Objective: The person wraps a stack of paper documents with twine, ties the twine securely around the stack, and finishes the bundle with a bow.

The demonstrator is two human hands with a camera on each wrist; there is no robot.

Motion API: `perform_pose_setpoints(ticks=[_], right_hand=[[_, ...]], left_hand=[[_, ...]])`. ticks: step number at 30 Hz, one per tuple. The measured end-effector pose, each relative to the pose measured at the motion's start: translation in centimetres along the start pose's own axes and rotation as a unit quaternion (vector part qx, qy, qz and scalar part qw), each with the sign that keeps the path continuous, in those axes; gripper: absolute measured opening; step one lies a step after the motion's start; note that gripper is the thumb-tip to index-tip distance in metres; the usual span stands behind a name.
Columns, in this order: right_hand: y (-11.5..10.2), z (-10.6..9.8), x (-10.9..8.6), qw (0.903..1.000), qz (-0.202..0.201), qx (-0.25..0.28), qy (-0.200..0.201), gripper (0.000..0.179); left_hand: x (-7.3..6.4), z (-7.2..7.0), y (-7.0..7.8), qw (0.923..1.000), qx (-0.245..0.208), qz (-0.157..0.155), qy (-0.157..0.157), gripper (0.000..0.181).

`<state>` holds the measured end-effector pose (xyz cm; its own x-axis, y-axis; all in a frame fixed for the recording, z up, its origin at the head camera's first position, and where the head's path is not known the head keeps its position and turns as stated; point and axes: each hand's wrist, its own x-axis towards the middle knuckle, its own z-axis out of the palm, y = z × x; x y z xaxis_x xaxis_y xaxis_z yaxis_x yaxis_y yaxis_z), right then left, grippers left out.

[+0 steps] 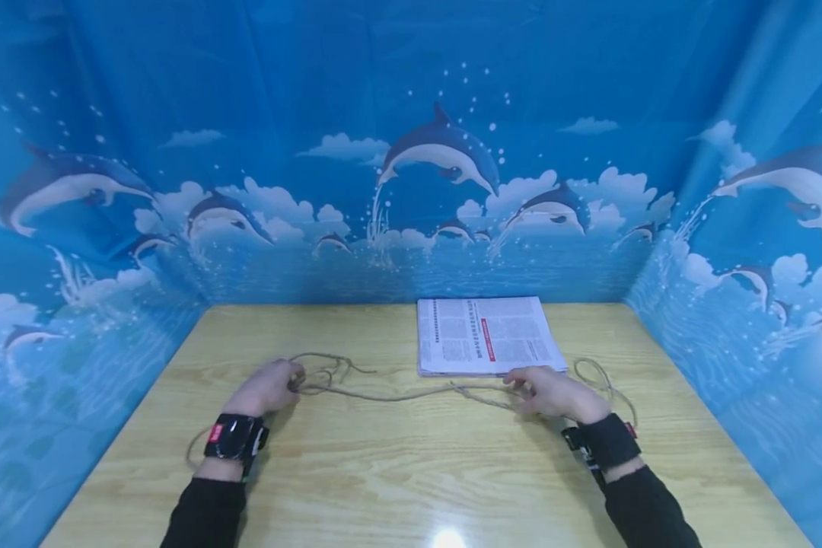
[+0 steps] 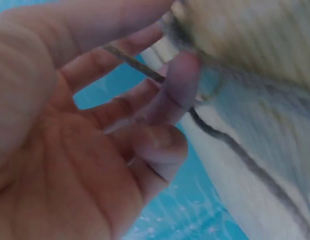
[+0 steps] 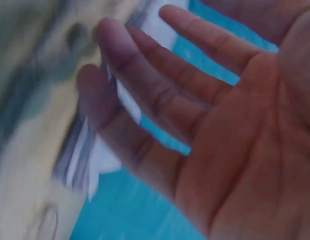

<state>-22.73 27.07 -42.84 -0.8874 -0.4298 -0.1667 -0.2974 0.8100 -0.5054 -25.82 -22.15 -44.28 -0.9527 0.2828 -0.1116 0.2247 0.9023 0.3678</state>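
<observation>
A thin brown rope (image 1: 397, 399) runs across the wooden table between the two hands. At its left part, my left hand (image 1: 263, 390) pinches the rope by a small tangle of loops; in the left wrist view the rope (image 2: 245, 159) passes behind the bent fingers. My right hand (image 1: 555, 392) is over the rope's right part, close to the front edge of the newspaper stack (image 1: 486, 335). In the right wrist view its fingers (image 3: 144, 85) are spread and loosely extended, with nothing between them.
Past the right hand, more rope curves in a loop on the table, and another bit shows left of the left wrist. Blue curtains (image 1: 301, 266) printed with dolphins enclose the table (image 1: 383, 487) at the back and both sides. Each wrist wears a black strap.
</observation>
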Motion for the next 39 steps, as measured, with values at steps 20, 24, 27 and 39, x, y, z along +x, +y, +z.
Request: perform_pose_setpoints(ticks=[20, 24, 27, 39], right_hand=[[5.2, -0.8, -2.6, 0.9999, 0.014, 0.0, 0.01, 0.021], [5.5, -0.9, -2.8, 0.9999, 0.003, 0.004, 0.01, 0.023], [5.6, -1.2, -3.0, 0.9998, 0.004, 0.019, 0.004, 0.024], [8.2, -2.3, -4.7, 0.9988, 0.015, -0.036, 0.03, 0.025]], left_hand=[[-3.4, -3.2, -8.2, 0.9923, -0.077, -0.096, -0.02, 0.016], [-4.1, -3.9, -9.4, 0.9874, -0.077, -0.133, -0.036, 0.04], [-4.5, -4.1, -9.8, 0.9829, -0.076, -0.161, -0.046, 0.063], [-5.3, -4.5, -10.4, 0.9731, -0.112, -0.195, -0.049, 0.078]])
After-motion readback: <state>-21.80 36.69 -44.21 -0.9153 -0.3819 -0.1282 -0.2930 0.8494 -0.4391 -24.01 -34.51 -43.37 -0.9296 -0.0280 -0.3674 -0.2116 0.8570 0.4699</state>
